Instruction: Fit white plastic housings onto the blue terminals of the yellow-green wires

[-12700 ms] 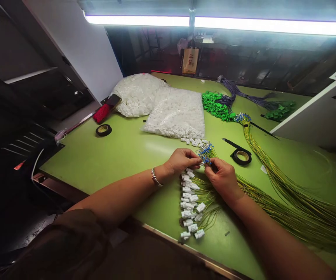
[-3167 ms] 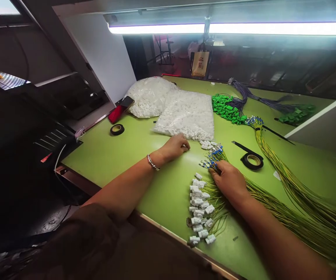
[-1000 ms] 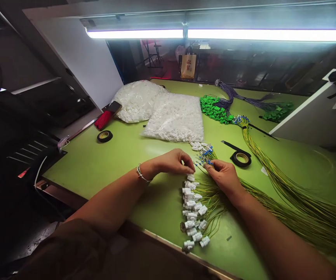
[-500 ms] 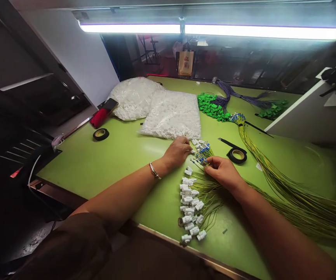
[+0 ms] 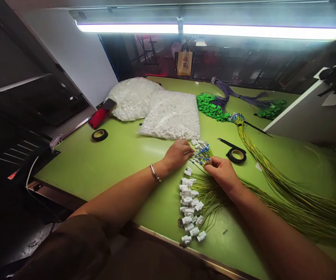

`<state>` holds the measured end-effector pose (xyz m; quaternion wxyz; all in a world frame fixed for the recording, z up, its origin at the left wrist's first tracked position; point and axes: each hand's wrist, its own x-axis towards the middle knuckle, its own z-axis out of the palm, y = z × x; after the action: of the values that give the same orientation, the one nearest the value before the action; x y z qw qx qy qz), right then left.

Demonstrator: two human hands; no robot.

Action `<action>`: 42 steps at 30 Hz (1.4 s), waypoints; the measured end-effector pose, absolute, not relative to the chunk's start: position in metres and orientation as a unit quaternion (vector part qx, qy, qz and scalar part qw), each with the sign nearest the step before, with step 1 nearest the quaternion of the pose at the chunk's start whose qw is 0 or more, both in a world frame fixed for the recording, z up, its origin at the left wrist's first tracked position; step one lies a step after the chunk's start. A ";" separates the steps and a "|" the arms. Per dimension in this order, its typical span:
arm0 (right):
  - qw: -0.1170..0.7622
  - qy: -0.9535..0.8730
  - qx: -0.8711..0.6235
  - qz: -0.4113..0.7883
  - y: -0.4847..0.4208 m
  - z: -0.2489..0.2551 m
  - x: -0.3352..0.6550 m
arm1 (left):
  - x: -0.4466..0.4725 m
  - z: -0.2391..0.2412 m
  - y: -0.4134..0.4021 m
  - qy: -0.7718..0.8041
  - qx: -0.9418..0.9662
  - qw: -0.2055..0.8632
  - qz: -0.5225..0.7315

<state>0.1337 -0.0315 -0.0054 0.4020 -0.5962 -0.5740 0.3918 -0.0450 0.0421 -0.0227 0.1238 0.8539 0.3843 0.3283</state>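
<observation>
My left hand (image 5: 178, 154), with a bracelet at the wrist, is closed with its fingertips at the left side of the wire ends. A small white connector, mostly hidden, shows at those fingertips. My right hand (image 5: 221, 171) pinches a yellow-green wire close to its tip, just right of my left fingers. Between and behind the hands lies a bunch of wire ends with blue-collared metal terminals (image 5: 204, 149). Nearer to me, wires fitted with white connectors (image 5: 187, 200) lie in a column. A few loose white connectors (image 5: 196, 143) sit beyond the terminals.
Two clear bags of white parts (image 5: 172, 112) lie behind my hands. Black tape rolls rest at right (image 5: 237, 155) and left (image 5: 99, 135). Further back are green connectors (image 5: 210, 107) on purple wires, and a tied yellow-green wire bundle (image 5: 248, 144). A phone (image 5: 109, 104) lies at far left.
My left hand has shifted slightly right and toward me, closer to my right fingertips. The white piece at its fingertips is more covered now. My right hand stays nearly in place.
</observation>
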 end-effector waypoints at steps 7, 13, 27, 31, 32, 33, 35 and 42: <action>0.412 -0.578 -0.604 0.362 -0.033 -0.003 0.135 | -0.049 -0.017 0.037 0.400 0.850 0.169 0.299; 0.407 -0.585 -0.596 0.370 -0.032 -0.008 0.137 | -0.064 -0.013 0.034 0.455 0.666 0.454 0.379; 0.409 -0.588 -0.588 0.376 -0.035 -0.006 0.135 | -0.057 -0.002 0.012 0.371 0.424 0.759 0.325; 0.409 -0.599 -0.585 0.363 -0.035 -0.009 0.136 | -0.057 -0.002 0.011 0.343 0.425 0.778 0.310; 0.411 -0.598 -0.586 0.361 -0.035 -0.010 0.136 | -0.057 -0.002 0.011 0.341 0.426 0.780 0.307; 0.413 -0.597 -0.586 0.360 -0.036 -0.009 0.136 | -0.057 -0.001 0.011 0.343 0.427 0.779 0.304; 0.416 -0.594 -0.589 0.357 -0.036 -0.008 0.135 | -0.056 0.000 0.011 0.349 0.431 0.776 0.302; 0.416 -0.601 -0.596 0.333 -0.035 -0.010 0.136 | -0.055 0.001 0.010 0.374 0.434 0.764 0.298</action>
<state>0.1360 -0.0351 -0.0097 0.4162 -0.5957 -0.6010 0.3326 -0.0545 0.0105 0.0009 0.7638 0.4337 0.3740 0.2978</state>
